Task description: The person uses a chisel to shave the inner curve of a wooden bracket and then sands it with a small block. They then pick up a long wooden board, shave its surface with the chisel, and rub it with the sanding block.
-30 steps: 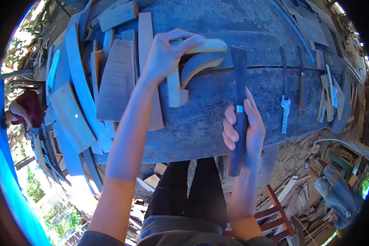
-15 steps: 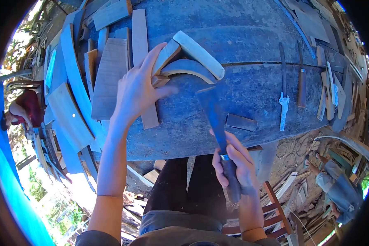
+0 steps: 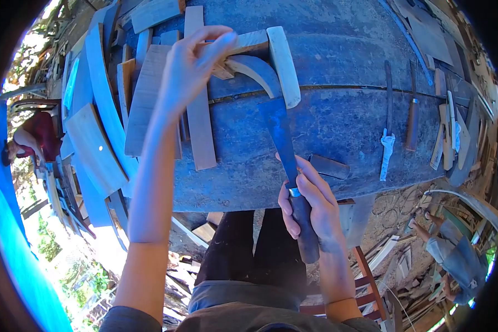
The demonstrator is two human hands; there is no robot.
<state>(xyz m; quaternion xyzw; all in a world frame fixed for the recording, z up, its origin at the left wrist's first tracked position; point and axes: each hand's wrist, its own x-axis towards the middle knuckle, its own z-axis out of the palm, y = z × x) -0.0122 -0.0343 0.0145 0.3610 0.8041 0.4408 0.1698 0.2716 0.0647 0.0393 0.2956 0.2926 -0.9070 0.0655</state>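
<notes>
My left hand [image 3: 196, 61] is at the left end of a wooden bracket [image 3: 285, 66], its thumb and index fingertip pressed together. Anything between those fingertips is too hidden to name. The bracket has two straight arms and a curved brace [image 3: 255, 72], and it lies on the worktable [image 3: 238, 177]. My right hand [image 3: 315, 205] is wrapped round the dark handle of a broad-bladed tool [image 3: 282, 130]. The blade points up and slightly left, its tip just below the lower end of the curved brace.
Boards [image 3: 149, 102] lie at the left. A dark block [image 3: 329, 166] is right of the blade, with a cloth-wrapped tool [image 3: 388, 144] and a wooden-handled tool [image 3: 412, 124] farther right. One person [image 3: 39, 138] is at far left, another [image 3: 454, 254] at lower right.
The bracket has turned clockwise and shifted up. My left hand has moved up and right, its thumb now against the index finger. My right hand has moved slightly up and left with the tool.
</notes>
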